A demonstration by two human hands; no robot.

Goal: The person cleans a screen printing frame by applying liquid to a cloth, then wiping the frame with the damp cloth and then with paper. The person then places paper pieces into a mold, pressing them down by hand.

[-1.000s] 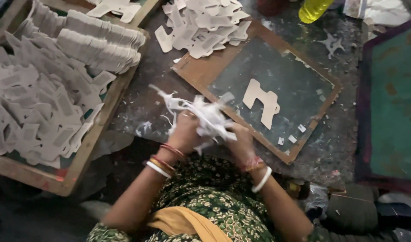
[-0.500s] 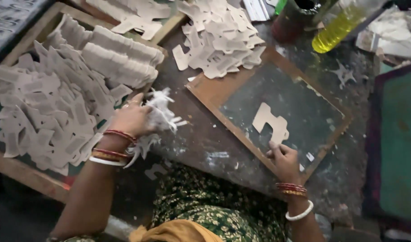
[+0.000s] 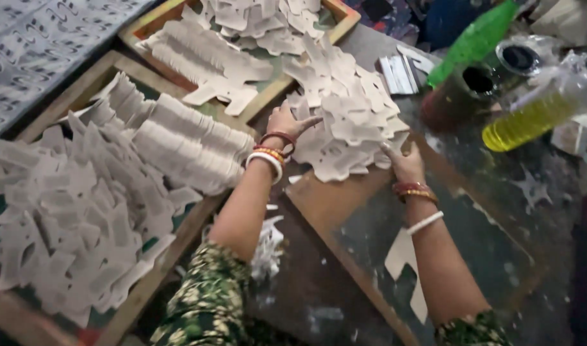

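- Nearest, white scraps [image 3: 268, 247] lie on the dark tabletop [image 3: 319, 288], and one cutout [image 3: 405, 269] rests on the framed board [image 3: 345, 218].
- At the left, a tray [image 3: 178, 247] already carries many loose and stacked cutouts.
- Further out, the left hand [image 3: 287, 123] and right hand [image 3: 404, 161] press open-fingered on the pile [image 3: 345, 128], gripping nothing; it looks unsorted yet.
- Beyond, bottles [image 3: 530, 122] stand.

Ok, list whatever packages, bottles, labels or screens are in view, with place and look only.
Green bottle: top right, tilted, bright green.
Yellow bottle: right edge, lying slanted, clear with yellow liquid.
Dark jar: between them, open-topped, reddish-brown.
Patterned sheet: top left, flat, grey repeated marks.
No screens or signs.
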